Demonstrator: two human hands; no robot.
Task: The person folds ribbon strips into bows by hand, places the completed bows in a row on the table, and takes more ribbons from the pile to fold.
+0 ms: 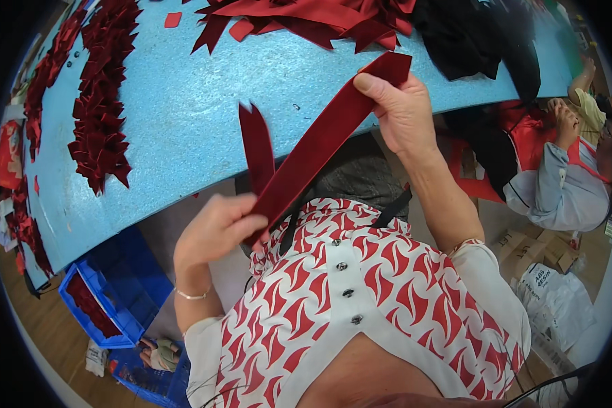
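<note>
A dark red velvet ribbon [323,139] stretches at a slant between my hands, just off the near edge of the table. My right hand [406,114] pinches its upper end, thumb on top. Lower down, my left hand [214,228] is closed around the ribbon near its bend, somewhat blurred by motion. From there a shorter tail with a notched tip stands up to the left of the main length. Part of the bend is hidden behind my left fingers.
On the blue table [190,112] lie a long row of dark red bows [102,112], a heap of red ribbon pieces [299,12] and black cloth [455,41]. Blue bins [126,319] stand below left. Another person [568,183] sits at the right, near cartons [547,248].
</note>
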